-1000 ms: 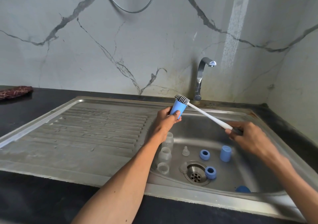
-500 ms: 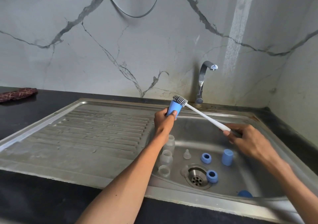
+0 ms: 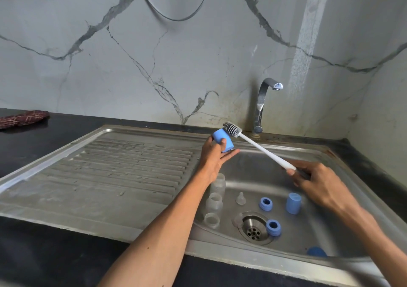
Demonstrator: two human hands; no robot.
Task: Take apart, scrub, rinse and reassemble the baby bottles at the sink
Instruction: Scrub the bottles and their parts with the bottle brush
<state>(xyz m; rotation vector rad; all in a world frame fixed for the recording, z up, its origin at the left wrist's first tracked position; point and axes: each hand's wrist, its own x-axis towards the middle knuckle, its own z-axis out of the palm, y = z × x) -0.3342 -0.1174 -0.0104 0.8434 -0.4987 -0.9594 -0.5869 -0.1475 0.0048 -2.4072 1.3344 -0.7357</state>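
Observation:
My left hand (image 3: 214, 156) holds a blue bottle cap (image 3: 222, 140) on its side above the sink's left rim. My right hand (image 3: 317, 182) grips the white handle of a bottle brush (image 3: 259, 146), whose grey bristle head rests against the cap's outside. In the sink basin (image 3: 253, 172) stand three clear bottle bodies (image 3: 214, 203). Beside them lie a clear teat (image 3: 240, 198), two blue screw rings (image 3: 265, 203), an upright blue cap (image 3: 293, 203) and another blue piece (image 3: 316, 251) at the near rim.
The tap (image 3: 263, 101) stands behind the basin with no water running. A ribbed steel draining board (image 3: 123, 172) stretches to the left. The drain (image 3: 253, 228) has a second clear teat beside it. A dark red cloth (image 3: 23, 118) lies on the black counter, far left.
The brush head has come out of the cap and now lies against its outside. My left hand has turned the cap onto its side.

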